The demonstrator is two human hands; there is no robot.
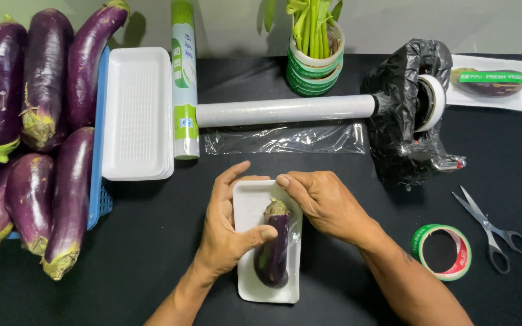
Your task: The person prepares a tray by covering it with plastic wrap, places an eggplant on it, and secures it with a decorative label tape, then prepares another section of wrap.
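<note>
A small purple eggplant (272, 250) lies lengthwise in a white foam tray (250, 208) at the near middle of the black table, with clear film over it. My left hand (228, 226) grips the tray's left side, thumb pressing on the eggplant. My right hand (321, 202) rests on the tray's upper right corner, fingers touching the film beside the eggplant's stem. A roll of clear cling film (285, 110) lies just beyond the tray, a loose sheet (285, 139) trailing from it.
Several long eggplants (43, 121) fill a blue basket (98, 181) at left, beside a stack of white foam trays (137, 115) and a boxed film roll (183, 78). Green tape (445, 252) and scissors (490, 229) sit at right; a black bag (400, 108) and a wrapped eggplant tray (493, 81) lie behind.
</note>
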